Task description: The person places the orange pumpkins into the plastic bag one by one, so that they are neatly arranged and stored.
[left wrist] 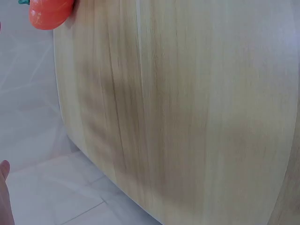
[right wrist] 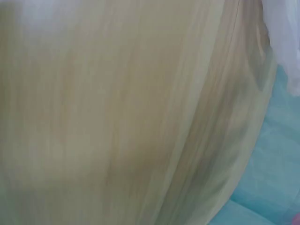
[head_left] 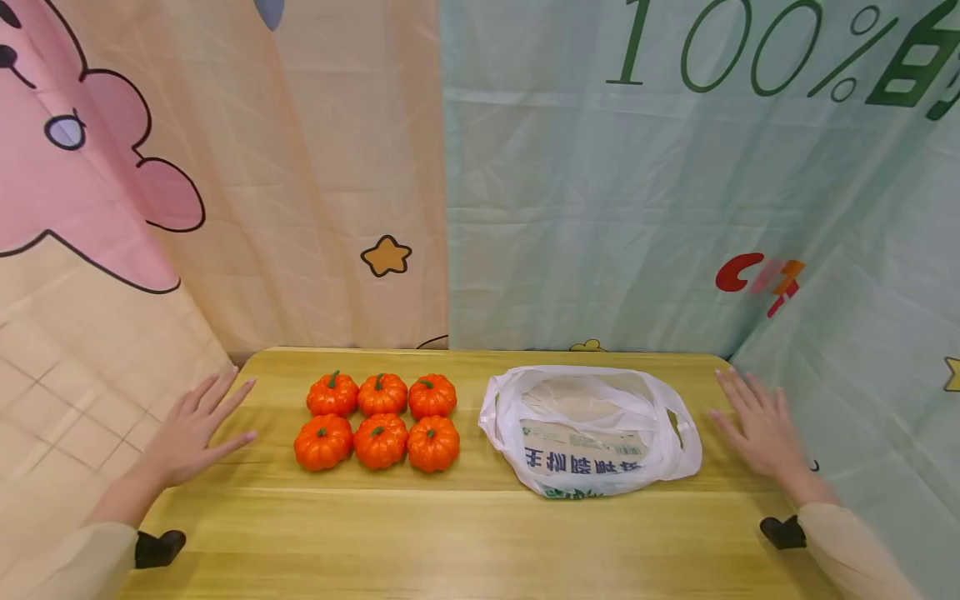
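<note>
Several small orange pumpkins (head_left: 381, 440) with green stems stand in two rows of three on the left half of the wooden table. To their right lies a white plastic bag (head_left: 678, 462), its handles loose on top and printed lettering visible through the front. My left hand (head_left: 197, 429) is held over the table's left edge, fingers straight and spread, apart from the pumpkins. At the opposite edge, my right hand (head_left: 761, 425) has its fingers extended, a short way right of the bag. One pumpkin (left wrist: 49, 13) shows at the top of the left wrist view.
The wooden table (head_left: 450, 542) has rounded far corners. Behind it hangs a printed curtain (head_left: 315, 208), with a blue-green curtain (head_left: 570, 217) beside it that turns along the right side. A black strap piece (head_left: 160, 548) sits at the left cuff, another (head_left: 783, 532) at the right.
</note>
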`<move>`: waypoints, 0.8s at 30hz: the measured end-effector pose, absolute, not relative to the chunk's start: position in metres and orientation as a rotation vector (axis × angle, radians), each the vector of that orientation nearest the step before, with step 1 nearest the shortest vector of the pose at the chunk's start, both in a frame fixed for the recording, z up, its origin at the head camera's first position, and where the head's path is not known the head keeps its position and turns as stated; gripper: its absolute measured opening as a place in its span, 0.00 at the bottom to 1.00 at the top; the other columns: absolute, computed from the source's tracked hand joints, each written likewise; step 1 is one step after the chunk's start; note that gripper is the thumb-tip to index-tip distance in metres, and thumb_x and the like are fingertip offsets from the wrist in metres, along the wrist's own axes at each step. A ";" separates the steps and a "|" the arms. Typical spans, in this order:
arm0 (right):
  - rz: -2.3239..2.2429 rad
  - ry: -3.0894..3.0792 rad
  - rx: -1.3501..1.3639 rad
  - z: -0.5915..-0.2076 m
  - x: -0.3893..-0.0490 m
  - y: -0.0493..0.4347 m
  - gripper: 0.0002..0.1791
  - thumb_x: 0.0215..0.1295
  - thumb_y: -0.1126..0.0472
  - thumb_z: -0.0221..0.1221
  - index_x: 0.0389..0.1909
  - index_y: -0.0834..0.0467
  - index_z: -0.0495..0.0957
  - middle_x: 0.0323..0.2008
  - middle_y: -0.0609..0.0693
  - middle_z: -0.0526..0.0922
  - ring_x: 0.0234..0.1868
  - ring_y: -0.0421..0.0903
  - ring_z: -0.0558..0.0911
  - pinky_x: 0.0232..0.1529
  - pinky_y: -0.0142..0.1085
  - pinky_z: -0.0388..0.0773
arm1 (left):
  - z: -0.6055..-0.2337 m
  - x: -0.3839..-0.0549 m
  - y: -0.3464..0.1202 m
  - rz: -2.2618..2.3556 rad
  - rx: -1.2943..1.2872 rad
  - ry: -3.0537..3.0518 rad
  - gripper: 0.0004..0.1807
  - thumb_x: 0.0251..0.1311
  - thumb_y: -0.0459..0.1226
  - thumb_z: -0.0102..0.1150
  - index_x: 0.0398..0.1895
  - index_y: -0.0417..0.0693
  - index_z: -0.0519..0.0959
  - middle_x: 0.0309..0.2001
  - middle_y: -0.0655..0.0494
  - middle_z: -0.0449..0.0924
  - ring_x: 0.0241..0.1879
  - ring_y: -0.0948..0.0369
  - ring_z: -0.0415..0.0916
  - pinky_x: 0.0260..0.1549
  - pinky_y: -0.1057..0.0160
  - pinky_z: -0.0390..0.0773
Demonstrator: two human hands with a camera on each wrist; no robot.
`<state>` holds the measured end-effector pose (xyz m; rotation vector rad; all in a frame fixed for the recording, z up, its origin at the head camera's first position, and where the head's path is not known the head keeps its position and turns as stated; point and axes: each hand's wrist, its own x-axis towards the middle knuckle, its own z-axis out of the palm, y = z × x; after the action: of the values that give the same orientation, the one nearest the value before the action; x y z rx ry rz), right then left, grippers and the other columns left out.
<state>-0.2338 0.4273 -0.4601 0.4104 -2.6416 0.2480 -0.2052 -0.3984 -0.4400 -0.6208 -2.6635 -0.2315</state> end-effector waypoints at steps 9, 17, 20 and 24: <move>0.493 -2.495 0.433 -0.464 -0.238 0.404 0.37 0.63 0.59 0.58 0.72 0.59 0.57 0.66 0.67 0.65 0.62 0.70 0.64 0.60 0.67 0.54 | -0.445 -0.208 -0.387 -0.326 -0.634 -2.590 0.40 0.59 0.47 0.61 0.74 0.53 0.56 0.77 0.50 0.44 0.70 0.37 0.49 0.74 0.46 0.38; 0.774 -2.511 0.323 -0.468 -0.234 0.385 0.39 0.64 0.57 0.60 0.72 0.62 0.56 0.63 0.72 0.66 0.58 0.71 0.67 0.54 0.66 0.60 | -0.454 -0.206 -0.372 -0.390 -0.575 -2.607 0.39 0.57 0.45 0.62 0.73 0.53 0.60 0.74 0.43 0.52 0.66 0.36 0.54 0.61 0.30 0.55; 0.842 -2.512 0.316 -0.466 -0.231 0.377 0.38 0.63 0.59 0.61 0.71 0.65 0.57 0.62 0.73 0.67 0.56 0.69 0.69 0.52 0.65 0.62 | -0.457 -0.205 -0.363 -0.465 -0.555 -2.587 0.38 0.57 0.44 0.63 0.72 0.50 0.61 0.73 0.42 0.54 0.64 0.36 0.55 0.61 0.32 0.55; 0.857 -2.543 0.335 -0.463 -0.228 0.365 0.38 0.63 0.58 0.62 0.70 0.65 0.58 0.64 0.71 0.66 0.57 0.68 0.68 0.53 0.65 0.62 | -0.460 -0.205 -0.351 -0.579 -0.532 -2.568 0.37 0.58 0.42 0.62 0.71 0.48 0.62 0.72 0.39 0.55 0.63 0.35 0.55 0.62 0.32 0.53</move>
<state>-0.2280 0.3653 -0.4627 0.3351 -2.5430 0.8574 -0.2047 -0.3506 -0.4600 -0.5323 -2.5679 -0.5785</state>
